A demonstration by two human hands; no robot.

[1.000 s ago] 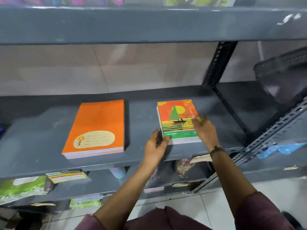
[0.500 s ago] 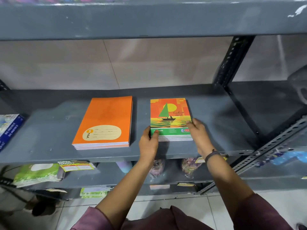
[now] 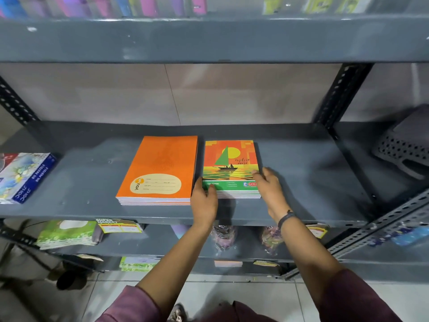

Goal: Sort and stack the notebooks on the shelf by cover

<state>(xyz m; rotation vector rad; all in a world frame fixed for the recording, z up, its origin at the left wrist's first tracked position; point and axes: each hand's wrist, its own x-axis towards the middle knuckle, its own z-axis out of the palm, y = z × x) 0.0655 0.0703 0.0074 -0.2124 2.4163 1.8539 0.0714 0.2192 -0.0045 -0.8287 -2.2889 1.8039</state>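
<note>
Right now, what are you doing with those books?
A person is tidying notebooks on a grey shelf. Both hands hold the sailboat-cover stack: the left hand at its near left corner, the right hand at its right edge. It sits right beside the orange stack, both lying flat.

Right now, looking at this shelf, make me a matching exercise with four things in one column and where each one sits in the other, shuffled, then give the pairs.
Things:
1. orange notebook stack
2. sailboat notebook stack
3. oil pastels box
4. green-covered stack

Places:
A. shelf below, on the left
B. far left of the middle shelf
C. between the left hand and right hand
D. middle shelf, just left of the sailboat covers

Pairs: 1-D, 2-C, 3-B, 4-A
</note>
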